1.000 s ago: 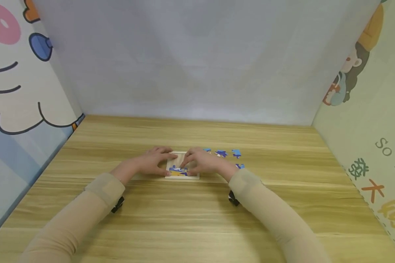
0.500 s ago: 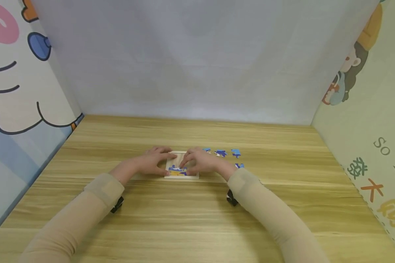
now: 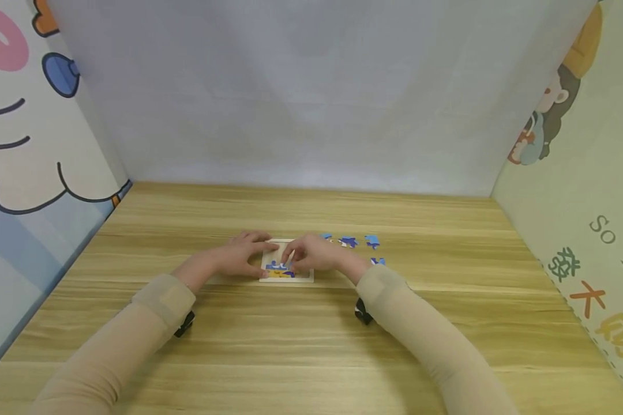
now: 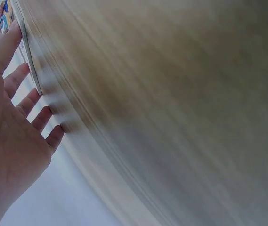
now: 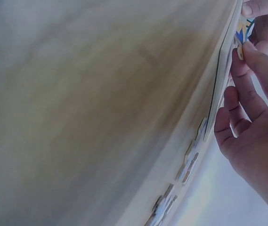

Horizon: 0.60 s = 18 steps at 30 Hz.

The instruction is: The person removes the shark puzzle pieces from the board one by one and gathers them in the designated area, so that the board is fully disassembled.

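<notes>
A small wooden jigsaw tray (image 3: 288, 280) lies flat on the table, with joined yellow and blue puzzle pieces (image 3: 274, 274) along its near left part. My left hand (image 3: 241, 252) rests at the tray's left side, its fingers spread and fairly straight, the thumb at the near corner. Over the tray, my right hand (image 3: 318, 253) pinches a puzzle piece (image 5: 240, 52) between thumb and index finger; in the right wrist view its edge shows, while most of its print is hidden. The other fingers of that hand are loosely bent.
Several loose blue and white puzzle pieces (image 3: 348, 241) lie right of the tray, one of them (image 3: 378, 261) nearer the right wrist. Wood-grained table (image 3: 270, 351) surrounds the tray. A pale backdrop (image 3: 311, 115) stands behind, with printed panels on both sides.
My right hand's fingertips have lifted and shifted slightly at the joined pieces, and a piece now shows between them. The left hand and the tray stay in place.
</notes>
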Each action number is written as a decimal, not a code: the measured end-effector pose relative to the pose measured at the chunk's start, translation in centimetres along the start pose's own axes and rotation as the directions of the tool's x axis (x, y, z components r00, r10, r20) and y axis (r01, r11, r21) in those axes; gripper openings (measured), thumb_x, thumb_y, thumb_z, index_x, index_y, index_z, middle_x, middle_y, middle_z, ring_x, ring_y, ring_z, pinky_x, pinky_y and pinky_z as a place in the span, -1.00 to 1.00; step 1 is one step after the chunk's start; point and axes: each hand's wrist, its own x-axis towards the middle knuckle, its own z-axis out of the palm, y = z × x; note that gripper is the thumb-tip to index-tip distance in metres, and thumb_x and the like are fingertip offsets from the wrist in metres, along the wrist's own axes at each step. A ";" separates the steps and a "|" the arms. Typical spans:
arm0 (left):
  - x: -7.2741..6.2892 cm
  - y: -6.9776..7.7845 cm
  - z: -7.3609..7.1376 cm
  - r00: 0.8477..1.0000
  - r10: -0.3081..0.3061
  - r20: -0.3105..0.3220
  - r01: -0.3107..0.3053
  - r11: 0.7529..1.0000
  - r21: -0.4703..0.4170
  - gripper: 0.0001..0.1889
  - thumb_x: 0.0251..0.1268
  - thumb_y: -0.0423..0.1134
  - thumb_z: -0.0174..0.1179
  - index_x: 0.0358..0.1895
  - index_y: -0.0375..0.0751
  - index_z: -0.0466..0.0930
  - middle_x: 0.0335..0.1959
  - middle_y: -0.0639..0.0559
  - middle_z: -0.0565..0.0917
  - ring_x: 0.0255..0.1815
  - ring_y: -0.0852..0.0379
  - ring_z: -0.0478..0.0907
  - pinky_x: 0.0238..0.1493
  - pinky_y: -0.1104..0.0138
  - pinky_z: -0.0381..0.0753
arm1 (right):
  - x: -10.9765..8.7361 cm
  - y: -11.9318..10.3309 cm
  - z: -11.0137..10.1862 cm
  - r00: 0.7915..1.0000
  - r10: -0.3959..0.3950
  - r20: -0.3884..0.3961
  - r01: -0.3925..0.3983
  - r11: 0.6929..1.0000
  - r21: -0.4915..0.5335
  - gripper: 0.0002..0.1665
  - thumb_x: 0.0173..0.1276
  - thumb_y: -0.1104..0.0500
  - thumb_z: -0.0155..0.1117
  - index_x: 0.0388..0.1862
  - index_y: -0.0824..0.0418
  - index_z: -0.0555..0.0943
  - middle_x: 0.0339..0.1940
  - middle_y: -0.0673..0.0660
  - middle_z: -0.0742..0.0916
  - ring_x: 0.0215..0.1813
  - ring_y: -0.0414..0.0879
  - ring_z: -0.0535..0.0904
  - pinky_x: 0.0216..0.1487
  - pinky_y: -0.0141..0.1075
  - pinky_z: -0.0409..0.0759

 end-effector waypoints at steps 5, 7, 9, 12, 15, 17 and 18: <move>0.0 0.0 0.0 1.000 0.000 -0.003 0.000 1.000 0.000 -0.24 0.21 0.15 0.20 0.44 -0.02 0.20 0.48 -0.19 0.07 0.47 -0.28 -0.07 0.34 -0.28 -0.06 | -0.2 0.0 0.0 1.000 0.009 -0.002 -0.009 0.999 0.041 -0.80 0.28 0.32 0.26 -0.13 0.16 0.63 -0.33 0.03 0.73 -0.27 -0.22 0.61 -0.18 -0.40 0.57; 0.0 0.0 0.0 1.000 0.004 -0.006 -0.004 1.000 0.004 -0.24 0.21 0.15 0.20 0.43 -0.02 0.20 0.47 -0.19 0.07 0.46 -0.29 -0.07 0.34 -0.28 -0.06 | -0.2 0.0 0.0 1.000 0.021 -0.008 -0.021 0.998 0.057 -0.81 0.29 0.30 0.25 -0.12 0.14 0.62 -0.33 0.02 0.72 -0.26 -0.22 0.61 -0.18 -0.40 0.56; 0.0 0.0 0.0 1.000 0.000 -0.004 0.000 1.000 0.004 -0.25 0.21 0.15 0.20 0.44 -0.01 0.20 0.48 -0.18 0.07 0.47 -0.28 -0.08 0.35 -0.26 -0.07 | -0.4 -0.1 -0.2 0.999 0.035 -0.015 -0.034 0.997 0.067 -0.81 0.31 0.29 0.24 -0.11 0.12 0.61 -0.32 0.01 0.72 -0.24 -0.22 0.61 -0.17 -0.39 0.56; 0.0 0.0 0.1 1.000 -0.004 -0.002 0.004 1.000 0.001 -0.25 0.21 0.14 0.21 0.44 0.00 0.20 0.48 -0.17 0.06 0.47 -0.27 -0.09 0.36 -0.25 -0.08 | -0.7 -0.4 -0.7 0.998 0.054 -0.028 -0.052 0.997 0.064 -0.81 0.33 0.25 0.23 -0.10 0.09 0.60 -0.31 -0.02 0.72 -0.21 -0.23 0.61 -0.15 -0.38 0.55; 0.0 0.0 0.1 1.000 -0.009 0.001 0.009 1.000 0.000 -0.24 0.20 0.15 0.21 0.44 0.00 0.20 0.49 -0.16 0.06 0.48 -0.27 -0.10 0.36 -0.26 -0.08 | -1.2 -1.0 -1.3 0.997 0.059 -0.042 -0.057 0.997 0.043 -0.81 0.32 0.23 0.25 -0.09 0.09 0.61 -0.30 -0.02 0.73 -0.20 -0.23 0.61 -0.14 -0.36 0.54; 0.0 0.0 0.0 1.000 -0.014 0.005 0.014 1.000 -0.002 -0.24 0.21 0.15 0.20 0.44 0.00 0.19 0.49 -0.16 0.05 0.48 -0.27 -0.11 0.36 -0.27 -0.08 | -1.5 -1.2 -1.8 0.997 0.058 -0.053 -0.057 0.998 0.023 -0.81 0.32 0.21 0.27 -0.09 0.09 0.62 -0.31 -0.03 0.73 -0.21 -0.24 0.60 -0.15 -0.37 0.53; 0.0 0.0 0.0 1.000 -0.018 0.008 0.018 1.000 -0.003 -0.24 0.21 0.15 0.20 0.44 0.00 0.18 0.49 -0.15 0.04 0.48 -0.26 -0.12 0.36 -0.27 -0.09 | -1.7 -1.3 -2.0 0.997 0.057 -0.058 -0.056 0.998 0.014 -0.81 0.31 0.20 0.27 -0.10 0.09 0.62 -0.31 -0.02 0.74 -0.22 -0.23 0.60 -0.17 -0.37 0.53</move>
